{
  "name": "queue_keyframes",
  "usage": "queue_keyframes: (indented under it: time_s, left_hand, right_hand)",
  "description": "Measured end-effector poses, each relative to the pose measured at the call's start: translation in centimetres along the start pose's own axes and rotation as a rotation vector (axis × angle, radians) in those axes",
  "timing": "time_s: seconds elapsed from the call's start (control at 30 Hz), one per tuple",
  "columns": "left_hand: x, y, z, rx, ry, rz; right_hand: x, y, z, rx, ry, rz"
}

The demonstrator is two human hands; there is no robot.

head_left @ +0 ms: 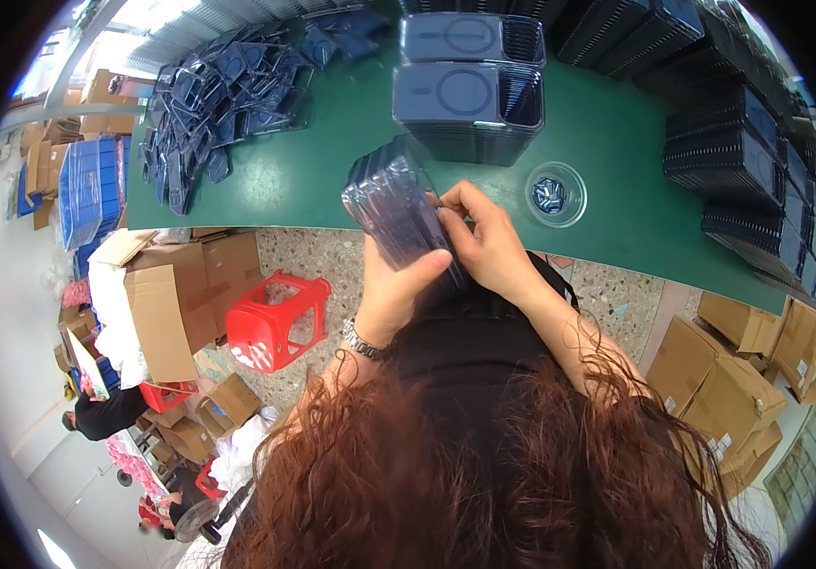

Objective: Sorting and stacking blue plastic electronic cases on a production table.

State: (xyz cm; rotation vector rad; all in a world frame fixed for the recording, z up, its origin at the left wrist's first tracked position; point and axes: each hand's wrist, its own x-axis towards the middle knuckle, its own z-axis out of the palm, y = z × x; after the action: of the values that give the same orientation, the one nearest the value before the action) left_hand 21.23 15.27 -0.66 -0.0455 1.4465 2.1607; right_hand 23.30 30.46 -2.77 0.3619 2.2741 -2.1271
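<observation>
My left hand (391,289) is wrapped round a tilted stack of clear, dark-tinted phone cases (389,194), held over the table's near edge. Against the right side of this stack, my right hand (486,242) has thumb and forefinger pinched together. Whatever lies between those fingertips is too small to make out. Just right of that hand, a round clear bowl (577,211) holds small dark blue pieces (547,195). Two neat stacks of phone cases with ring marks, a nearer stack (465,100) and a farther stack (455,38), stand beyond my hands.
Loose phone cases (228,95) lie heaped at the left of the green table (332,171). Tall rows of stacked cases (731,156) line its right side. A red stool (275,322) and cardboard boxes (166,303) stand left below; more boxes (712,379) are at right.
</observation>
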Motion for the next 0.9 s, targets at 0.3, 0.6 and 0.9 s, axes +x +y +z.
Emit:
queue_keyframes:
  time_s: [0.3, 0.6, 0.9]
  left_hand:
    - [7.8, -5.3, -12.6, 0.523, 0.204, -0.093]
    - [12.5, -8.7, -12.3, 1.749, 0.286, -0.128]
    - [12.9, -7.8, -13.9, 1.438, 0.357, 0.301]
  right_hand:
    - [1.7, 8.1, -8.6, -0.519, 0.187, -0.006]
    - [3.3, 14.8, -12.6, -1.173, -0.048, 0.222]
    - [3.6, 16.5, -11.4, -1.175, 0.021, 0.132]
